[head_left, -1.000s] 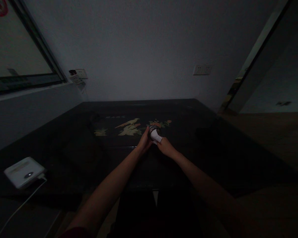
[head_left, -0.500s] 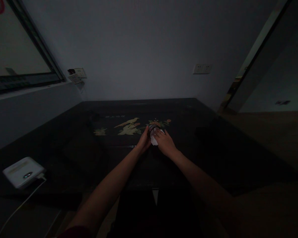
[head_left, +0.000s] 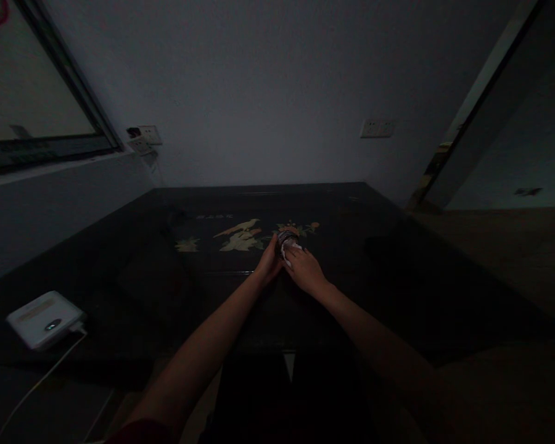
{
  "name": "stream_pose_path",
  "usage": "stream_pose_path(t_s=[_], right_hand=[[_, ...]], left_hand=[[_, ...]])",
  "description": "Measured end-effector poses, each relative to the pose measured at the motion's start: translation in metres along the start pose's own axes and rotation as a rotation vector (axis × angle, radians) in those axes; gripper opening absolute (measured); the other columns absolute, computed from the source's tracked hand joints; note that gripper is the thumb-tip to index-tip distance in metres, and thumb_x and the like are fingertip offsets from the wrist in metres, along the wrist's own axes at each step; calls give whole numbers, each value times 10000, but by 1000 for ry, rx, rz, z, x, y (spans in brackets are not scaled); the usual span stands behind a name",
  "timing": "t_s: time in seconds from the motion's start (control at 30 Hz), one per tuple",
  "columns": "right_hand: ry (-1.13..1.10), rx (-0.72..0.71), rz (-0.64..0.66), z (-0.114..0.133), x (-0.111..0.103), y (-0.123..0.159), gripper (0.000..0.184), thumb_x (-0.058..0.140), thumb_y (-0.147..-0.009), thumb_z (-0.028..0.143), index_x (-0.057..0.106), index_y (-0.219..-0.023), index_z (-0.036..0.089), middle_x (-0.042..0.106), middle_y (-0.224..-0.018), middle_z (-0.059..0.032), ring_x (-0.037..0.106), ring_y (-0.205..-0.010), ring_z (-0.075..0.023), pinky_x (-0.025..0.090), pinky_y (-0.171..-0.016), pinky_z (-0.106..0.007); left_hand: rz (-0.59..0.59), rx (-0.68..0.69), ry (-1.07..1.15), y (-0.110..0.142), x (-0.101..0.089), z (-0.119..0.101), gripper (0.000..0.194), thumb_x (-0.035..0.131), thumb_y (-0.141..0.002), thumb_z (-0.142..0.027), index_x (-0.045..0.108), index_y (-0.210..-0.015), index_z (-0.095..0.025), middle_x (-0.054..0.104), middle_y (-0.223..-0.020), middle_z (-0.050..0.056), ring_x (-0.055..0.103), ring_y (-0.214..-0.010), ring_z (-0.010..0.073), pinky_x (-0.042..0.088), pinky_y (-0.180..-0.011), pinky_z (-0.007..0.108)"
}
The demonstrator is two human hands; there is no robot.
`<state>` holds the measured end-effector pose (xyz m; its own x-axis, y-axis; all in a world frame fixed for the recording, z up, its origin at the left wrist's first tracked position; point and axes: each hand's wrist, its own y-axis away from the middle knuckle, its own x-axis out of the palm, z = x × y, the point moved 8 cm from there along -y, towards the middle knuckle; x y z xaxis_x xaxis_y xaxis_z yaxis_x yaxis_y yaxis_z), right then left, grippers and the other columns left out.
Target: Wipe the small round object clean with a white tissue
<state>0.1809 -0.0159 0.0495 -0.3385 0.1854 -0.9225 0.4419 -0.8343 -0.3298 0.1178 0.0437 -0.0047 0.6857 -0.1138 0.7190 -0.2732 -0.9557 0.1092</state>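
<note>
- Left hand (head_left: pixel 269 263): grip curled round the side of a small dark object (head_left: pixel 287 235), too dim to name from here.
- Right hand (head_left: pixel 307 271): grip holding white tissue (head_left: pixel 285 249) against that object's near side.
- The object is over the table (head_left: pixel 346 271), beside the flower design (head_left: pixel 314 226).
- Off left, a white box (head_left: pixel 39 316) with a cable (head_left: pixel 39 384).

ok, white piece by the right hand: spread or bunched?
Looks bunched: the white piece shows crumpled edges around the right hand; the rest is hidden.
</note>
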Motion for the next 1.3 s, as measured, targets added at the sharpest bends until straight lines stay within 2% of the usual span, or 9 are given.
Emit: stream_pose_path(t_s=[0.13, 0.27, 0.4, 0.53, 0.7, 0.83, 0.93, 1.1, 1.3], right_hand=[[-317, 69, -27, -12, 4, -4, 291, 479, -928, 228, 620, -1161, 128, 646, -1221, -158, 598, -1142, -246, 448, -975, -372], [-745, 170, -70, -29, 16, -8, 267, 510, -905, 254, 663, -1087, 131, 707, -1092, -119, 654, -1038, -244, 476, -938, -373], [-1071, 207, -113, -37, 25, -13, 271, 532, -883, 265, 658, -1094, 149, 711, -1087, -70, 644, -1062, -217, 438, -1012, -394], [-1194, 219, -150, -40, 28, -16, 339, 557, -845, 212, 615, -1177, 174, 674, -1195, -63, 602, -1146, -200, 379, -1080, -410], [-1027, 155, -132, -35, 24, -14, 376, 553, -756, 94, 661, -1110, 163, 695, -1127, -67, 595, -1148, -204, 374, -1078, -403], [-798, 154, -58, -32, 25, -11, 354, 502, -739, 47, 691, -1029, 122, 723, -989, -84, 656, -984, -215, 469, -960, -376], [-610, 177, 4, -31, 21, -8, 391, 478, -741, 16, 685, -1057, 116, 724, -1009, -108, 670, -939, -220, 495, -891, -339], [-286, 79, 43, -22, 1, -5, 473, 448, -768, -5, 650, -1155, 178, 658, -1226, -115, 604, -1142, -227, 431, -982, -339], [-17, -80, 35, -7, -10, -3, 541, 411, -791, -36, 594, -1245, 196, 532, -1398, -113, 393, -1369, -236, 226, -1131, -528]], left_hand=[[-32, 23, -11, 0, -2, -2, 409, 409, -957, -415, 683, -1020, -118, 717, -1002, 99, 651, -1015, 209, 442, -997, 329], [-109, -2, -16, 2, -8, -2, 372, 448, -943, -417, 683, -978, -130, 716, -964, 91, 659, -948, 193, 489, -912, 301], [-91, -3, -1, 5, -3, -3, 373, 435, -951, -405, 686, -984, -132, 714, -976, 89, 657, -944, 188, 496, -898, 293], [-69, -2, 5, 7, 3, -4, 410, 396, -963, -411, 686, -1006, -125, 713, -1011, 97, 651, -994, 201, 477, -948, 316], [-107, -2, 6, 7, 3, -3, 398, 395, -964, -405, 682, -1012, -132, 708, -1049, 96, 642, -1034, 204, 470, -968, 318], [-124, -2, 21, 7, 2, -4, 401, 395, -962, -415, 673, -998, -128, 709, -1023, 97, 647, -1005, 195, 489, -937, 313], [-123, -19, 14, 8, 1, -4, 391, 412, -954, -430, 669, -997, -138, 714, -958, 86, 660, -936, 190, 512, -886, 318], [-95, -26, -17, 8, 0, -3, 418, 372, -970, -418, 673, -976, -128, 719, -931, 85, 666, -903, 182, 516, -864, 308], [-30, -12, 19, 3, 0, 0, 435, 367, -970, -416, 682, -995, -116, 714, -1008, 111, 640, -1044, 200, 460, -978, 311]])
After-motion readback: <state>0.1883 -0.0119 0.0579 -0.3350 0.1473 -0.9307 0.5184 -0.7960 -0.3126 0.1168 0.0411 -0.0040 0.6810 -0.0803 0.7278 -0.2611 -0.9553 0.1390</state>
